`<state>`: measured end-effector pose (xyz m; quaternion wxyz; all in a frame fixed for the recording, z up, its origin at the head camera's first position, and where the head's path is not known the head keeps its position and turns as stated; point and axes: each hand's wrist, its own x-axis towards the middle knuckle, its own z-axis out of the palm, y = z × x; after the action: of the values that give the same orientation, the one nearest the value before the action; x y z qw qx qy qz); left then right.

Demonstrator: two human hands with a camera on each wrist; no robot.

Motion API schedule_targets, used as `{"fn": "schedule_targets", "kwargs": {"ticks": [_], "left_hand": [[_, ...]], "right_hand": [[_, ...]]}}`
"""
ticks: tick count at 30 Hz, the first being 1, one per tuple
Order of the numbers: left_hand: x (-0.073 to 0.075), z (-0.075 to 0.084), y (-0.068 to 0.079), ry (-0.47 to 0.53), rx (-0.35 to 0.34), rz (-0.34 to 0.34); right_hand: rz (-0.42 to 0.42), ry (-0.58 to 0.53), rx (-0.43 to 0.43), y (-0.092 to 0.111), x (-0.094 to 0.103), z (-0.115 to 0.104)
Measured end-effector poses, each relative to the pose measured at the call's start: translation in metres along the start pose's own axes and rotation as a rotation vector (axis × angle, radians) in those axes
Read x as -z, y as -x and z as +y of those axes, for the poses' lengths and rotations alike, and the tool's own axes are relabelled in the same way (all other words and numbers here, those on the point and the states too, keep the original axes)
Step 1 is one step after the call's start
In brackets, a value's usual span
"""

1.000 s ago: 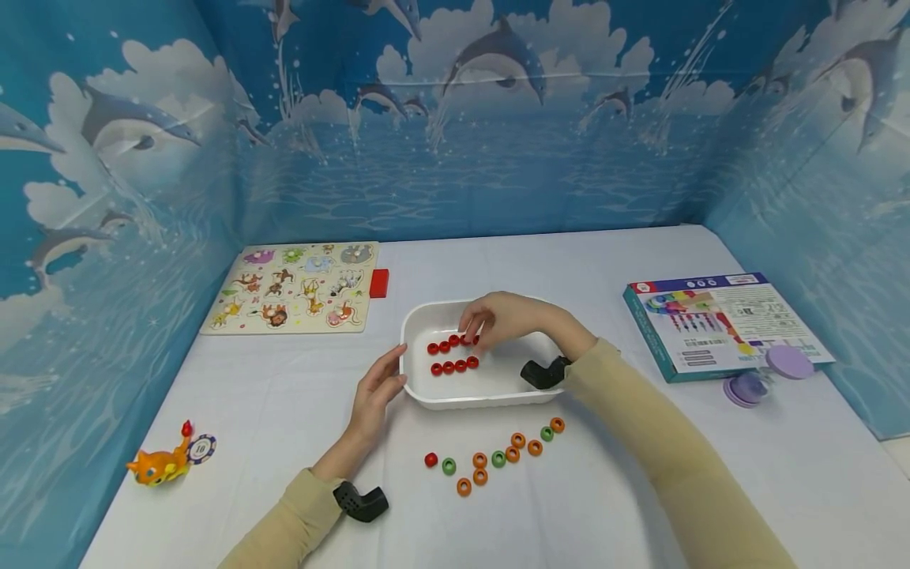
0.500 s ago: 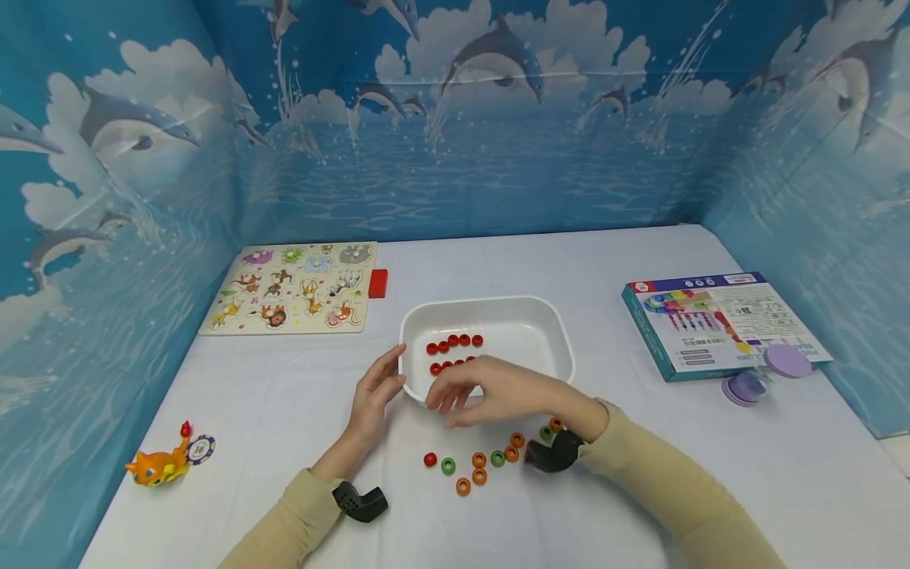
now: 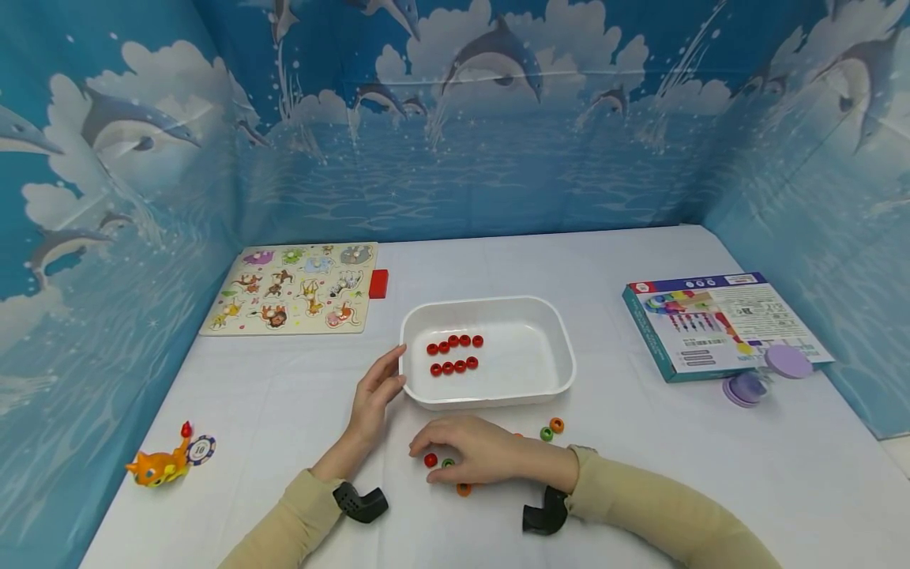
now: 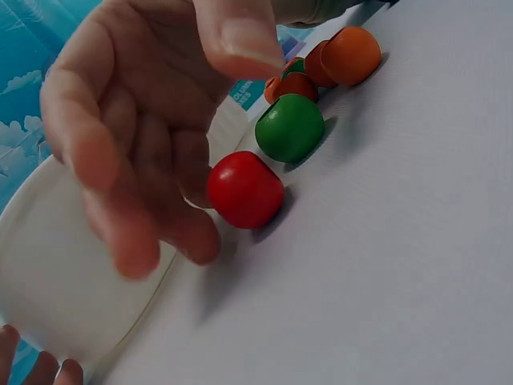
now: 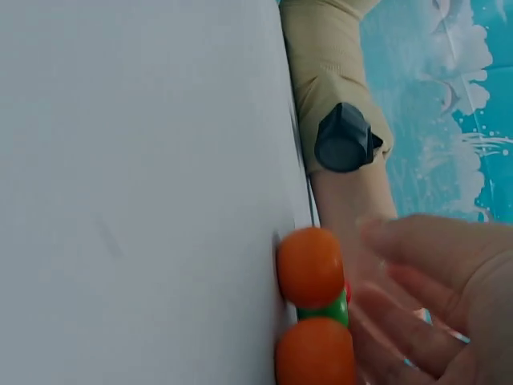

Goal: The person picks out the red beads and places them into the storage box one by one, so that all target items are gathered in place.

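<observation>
My right hand (image 3: 478, 449) is low over the table, thumb and fingers spread on either side of a loose red bead (image 3: 430, 460). A gap shows between thumb and fingers, and nothing is held. In the left wrist view that red bead (image 4: 244, 191) sits beside the fingertips, with a green bead (image 4: 290, 128) behind it. Several orange beads (image 3: 464, 490) lie partly hidden under the right hand. My left hand (image 3: 371, 401) rests its fingertips against the left rim of a white tray (image 3: 526, 348). Inside the tray, red beads (image 3: 453, 341) form two rows.
An orange bead (image 3: 557, 425) and a green bead (image 3: 546, 434) lie right of the hand. A wooden animal puzzle (image 3: 291, 288) is at the back left, beside a red block (image 3: 378, 284). An orange toy (image 3: 159, 466) stands left; a game box (image 3: 725, 324) and purple discs (image 3: 789, 361) lie right.
My right hand has come out of the tray toward me, down to the loose red bead. Both bead rows in the tray are uncovered now. The left hand has stayed at the tray rim.
</observation>
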<state>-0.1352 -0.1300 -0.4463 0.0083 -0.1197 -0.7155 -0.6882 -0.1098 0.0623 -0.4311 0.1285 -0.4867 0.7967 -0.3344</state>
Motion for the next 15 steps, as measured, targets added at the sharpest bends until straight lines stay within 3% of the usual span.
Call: {"fn": "schedule_targets", "kwargs": {"ticks": [4,10,15], "left_hand": [[-0.001,0.003,0.001,0.010,0.009,0.003],[0.003,-0.015,-0.003,0.028,0.008,0.019],[0.004,-0.025,-0.004,-0.002,-0.036,0.028]], "right_hand": [[0.021,0.037,-0.047,0.000,-0.005,0.002],[0.053,0.055,-0.087,0.000,-0.009,0.004],[0.062,0.024,-0.081,0.002,0.006,-0.005]]}}
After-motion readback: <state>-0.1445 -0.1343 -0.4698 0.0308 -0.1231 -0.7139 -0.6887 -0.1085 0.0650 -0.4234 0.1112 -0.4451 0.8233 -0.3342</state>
